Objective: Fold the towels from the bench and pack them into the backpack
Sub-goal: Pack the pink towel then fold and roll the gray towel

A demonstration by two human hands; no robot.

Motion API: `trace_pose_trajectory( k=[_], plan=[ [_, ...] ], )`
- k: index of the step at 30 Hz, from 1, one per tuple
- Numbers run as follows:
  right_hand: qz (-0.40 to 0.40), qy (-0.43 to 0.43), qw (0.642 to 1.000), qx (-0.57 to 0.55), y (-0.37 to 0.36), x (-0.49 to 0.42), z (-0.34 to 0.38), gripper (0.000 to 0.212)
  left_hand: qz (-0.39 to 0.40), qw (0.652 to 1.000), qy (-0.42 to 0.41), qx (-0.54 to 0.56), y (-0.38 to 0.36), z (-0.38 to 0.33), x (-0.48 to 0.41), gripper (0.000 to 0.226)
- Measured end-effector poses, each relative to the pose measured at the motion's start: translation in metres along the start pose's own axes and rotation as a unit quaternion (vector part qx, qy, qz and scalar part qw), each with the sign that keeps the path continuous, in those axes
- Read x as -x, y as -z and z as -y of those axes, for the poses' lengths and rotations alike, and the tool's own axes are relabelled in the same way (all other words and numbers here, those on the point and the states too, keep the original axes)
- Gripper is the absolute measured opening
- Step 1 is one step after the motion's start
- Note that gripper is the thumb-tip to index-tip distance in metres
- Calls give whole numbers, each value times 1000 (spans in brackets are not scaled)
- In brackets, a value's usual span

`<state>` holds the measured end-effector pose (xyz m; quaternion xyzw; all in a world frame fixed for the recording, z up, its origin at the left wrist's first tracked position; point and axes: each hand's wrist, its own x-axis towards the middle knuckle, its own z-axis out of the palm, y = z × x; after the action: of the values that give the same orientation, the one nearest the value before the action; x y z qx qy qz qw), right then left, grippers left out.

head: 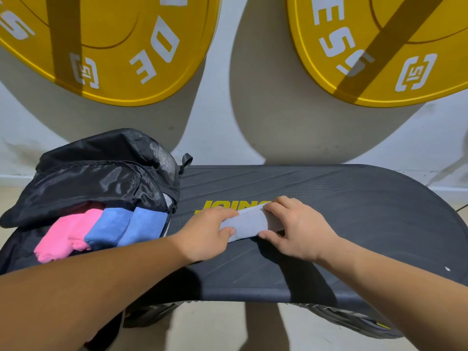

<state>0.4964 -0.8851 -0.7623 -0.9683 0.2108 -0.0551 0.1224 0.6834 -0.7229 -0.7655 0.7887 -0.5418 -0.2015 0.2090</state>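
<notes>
Backpack [101, 178] and table [354, 211] sit below two yellow weight plates, left plate [114, 46] and right plate [405, 34]. Both hang on a pale wall [253, 110], carry white lettering and throw broad shadows.

Table: dark, ribbed top with rounded ends, running left to right across the view. Yellow lettering [215, 206] near its middle, partly covered by the hands. Small white speck [447, 269] toward the right end. Pale floor [202, 325] shows beneath the near edge.

Backpack: black, shiny fabric with a mesh panel, lying on the left end of the table. Mouth open toward the camera, flap slumped over it. A strap loop [186, 159] sticks up at the far right corner.

Both forearms bare, reaching in from the near edge. Left hand [210, 234] lies spread over the left end of the grey towel, thumb along the near edge. Right hand [296, 231] rests on the right end, fingers arched with tips at the far edge, thumb at the near edge. Neither hand lifts or pinches the cloth; both press it down.

Pink towel [68, 231], folded, pokes out of the backpack mouth at the left. Blue towel [109, 226] just beside it on the right, in two folds; one piece or two, cannot tell.

Grey towel [253, 222]: a narrow folded strip, flat on the table centre, between and under the hands, apart from the backpack.
</notes>
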Motion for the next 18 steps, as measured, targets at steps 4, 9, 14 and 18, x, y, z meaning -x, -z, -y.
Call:
trace_pose_trajectory(
  k=[4,9,14,18],
  plan=[
    [60,-70,990,-105,-1,-13,-7,54,27,996,50,75,0,7,-13,26],
    [141,-113,978,-106,4,-39,-4,49,37,995,94,4,-4,15,-27,38],
    [183,-115,971,-103,18,-55,-1,40,48,996,64,44,4,11,-28,31],
    [201,-125,963,-127,27,-56,0,36,84,980,78,166,13,16,-28,25]
  ],
)
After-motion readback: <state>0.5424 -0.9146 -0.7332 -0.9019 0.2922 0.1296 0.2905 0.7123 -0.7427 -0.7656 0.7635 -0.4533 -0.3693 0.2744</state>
